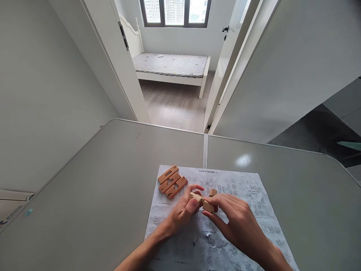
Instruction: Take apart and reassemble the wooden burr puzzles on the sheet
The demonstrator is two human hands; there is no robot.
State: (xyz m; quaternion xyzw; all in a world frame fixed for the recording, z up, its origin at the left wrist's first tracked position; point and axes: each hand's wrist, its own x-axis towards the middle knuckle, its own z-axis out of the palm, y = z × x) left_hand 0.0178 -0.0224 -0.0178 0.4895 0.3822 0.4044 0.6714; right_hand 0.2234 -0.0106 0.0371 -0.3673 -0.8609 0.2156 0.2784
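My left hand (180, 212) pinches the left end of a pale wooden interlocking puzzle (208, 206), thumb on the near side. On its right side, the fingers of my right hand (235, 212) close around the same blocks. The pale pieces cross one another, and part of the joint is hidden by my fingers. Just left of my hands, three reddish-brown notched wooden pieces (170, 182) lie side by side at a slant, with numbers marked on them. Beneath everything is a creased printed sheet (158, 235) covered with small diagrams.
The grey table (84, 195) has a pale raised edge and a seam (205, 150) running away from me. Beyond it, a doorway with an open door (225, 56) leads to a room with a bed (172, 64). White walls flank both sides.
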